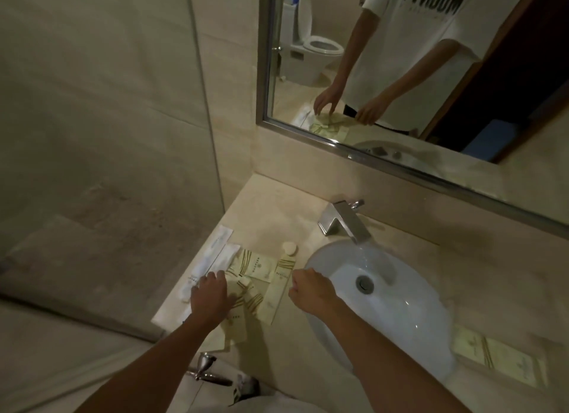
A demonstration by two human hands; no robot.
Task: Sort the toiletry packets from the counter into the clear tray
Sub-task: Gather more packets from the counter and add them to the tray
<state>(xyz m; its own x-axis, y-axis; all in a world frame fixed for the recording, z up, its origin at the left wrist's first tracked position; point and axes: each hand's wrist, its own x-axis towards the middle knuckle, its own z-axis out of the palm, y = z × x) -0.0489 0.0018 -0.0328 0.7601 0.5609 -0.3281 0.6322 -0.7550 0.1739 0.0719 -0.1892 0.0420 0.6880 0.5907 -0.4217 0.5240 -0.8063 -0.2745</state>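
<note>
Packets [261, 274] crowd the surface [277, 203] strip between wall and sink [385, 292], lower centre. Left hand [211, 294] lies spread flat on them; right hand [308, 289] hovers curled at the sink rim, seemingly holding nothing.

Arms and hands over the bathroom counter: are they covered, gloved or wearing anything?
Both forearms are bare, with no sleeves reaching them. The left hand and right hand wear no gloves, and no rings or watch show. The wall mirror reflects a white short-sleeved T-shirt with dark lettering.

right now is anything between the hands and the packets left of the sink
Nothing visible. The left hand is already over the cream packets, and the right hand hovers by their right edge. The clear tray cannot be made out here.
</note>
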